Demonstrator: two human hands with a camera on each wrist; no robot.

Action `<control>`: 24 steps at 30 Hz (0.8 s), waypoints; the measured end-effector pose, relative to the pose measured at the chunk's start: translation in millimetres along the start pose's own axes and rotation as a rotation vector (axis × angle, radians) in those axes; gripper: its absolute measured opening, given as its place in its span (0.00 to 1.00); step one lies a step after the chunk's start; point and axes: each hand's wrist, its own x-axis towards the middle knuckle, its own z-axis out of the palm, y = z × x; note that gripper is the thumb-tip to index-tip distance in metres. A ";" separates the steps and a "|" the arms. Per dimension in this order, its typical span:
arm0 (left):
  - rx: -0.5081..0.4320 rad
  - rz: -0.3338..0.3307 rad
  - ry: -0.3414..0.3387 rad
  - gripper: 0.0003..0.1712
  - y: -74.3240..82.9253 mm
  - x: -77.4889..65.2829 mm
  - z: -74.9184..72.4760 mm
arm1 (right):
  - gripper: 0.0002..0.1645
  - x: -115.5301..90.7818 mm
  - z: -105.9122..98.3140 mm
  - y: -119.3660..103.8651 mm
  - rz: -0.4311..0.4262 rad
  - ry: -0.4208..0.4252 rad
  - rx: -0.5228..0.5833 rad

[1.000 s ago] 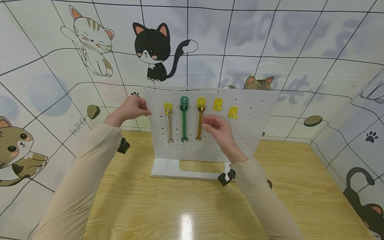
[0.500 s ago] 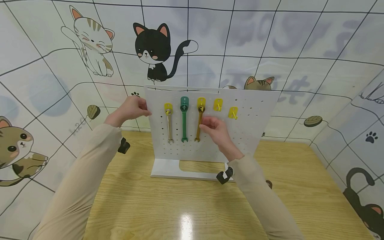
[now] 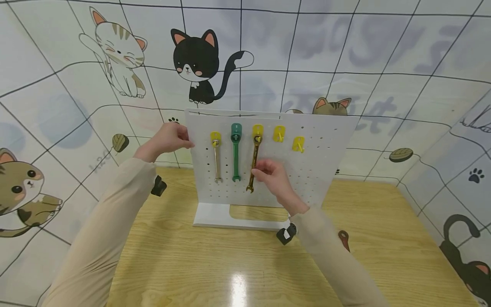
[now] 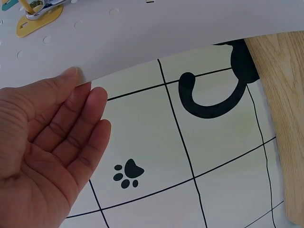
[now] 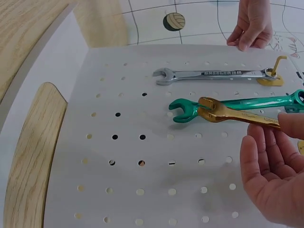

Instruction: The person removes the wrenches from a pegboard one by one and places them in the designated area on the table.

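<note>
My left hand [image 3: 172,137] pinches the left edge of a white pegboard [image 3: 324,145] between thumb and fingers. With thumb and fingers, my right hand [image 3: 274,175] holds the gold combination wrench [image 5: 237,115] by its shaft. Its ring end is at a yellow hook [image 3: 258,129], and the open end slants down to the left, swung out from the board. In the right wrist view that open end overlaps the green wrench [image 5: 232,103]. Left of the gold one, the green wrench hangs from a green hook [image 3: 236,128], and a silver wrench [image 3: 217,164] from a yellow hook.
Two bare yellow hooks [image 3: 279,134] sit on the board's right half. The board's white base [image 3: 212,215] stands on the wooden table [image 3: 184,260]. A reddish-brown item with a ring-shaped end [image 3: 344,238] lies on the table, partly behind the right sleeve.
My right hand has closed on the gold wrench and moved slightly down, and the wrench's lower end has swung left and outward. The left hand keeps its place on the board's edge.
</note>
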 end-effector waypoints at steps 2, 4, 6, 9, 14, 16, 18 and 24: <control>-0.002 -0.003 -0.002 0.06 0.8 -0.3 -0.1 | 0.08 -2.8 0.6 -1.0 0.007 -0.002 0.007; -0.006 -0.005 -0.004 0.06 1.6 -0.7 -0.3 | 0.08 -5.5 0.9 -2.0 0.011 -0.008 0.011; -0.009 -0.003 -0.005 0.06 2.2 -1.0 -0.4 | 0.08 -7.8 0.8 -2.9 0.011 -0.010 0.010; -0.010 0.005 -0.003 0.05 2.2 -0.9 -0.5 | 0.08 -10.5 0.3 -4.0 0.005 -0.002 0.008; -0.013 0.009 -0.003 0.05 1.5 -0.1 -0.3 | 0.08 -14.7 -0.7 -4.9 -0.011 0.014 0.000; -0.016 0.004 -0.005 0.05 1.3 0.0 -0.2 | 0.08 -16.2 -1.1 -5.0 -0.019 0.015 -0.003; -0.014 0.001 -0.005 0.06 1.1 0.1 -0.1 | 0.07 -17.4 -1.4 -5.5 -0.030 0.017 -0.008; -0.004 -0.002 -0.002 0.05 1.7 0.1 -0.3 | 0.07 -20.0 -1.5 -6.3 -0.036 0.032 -0.025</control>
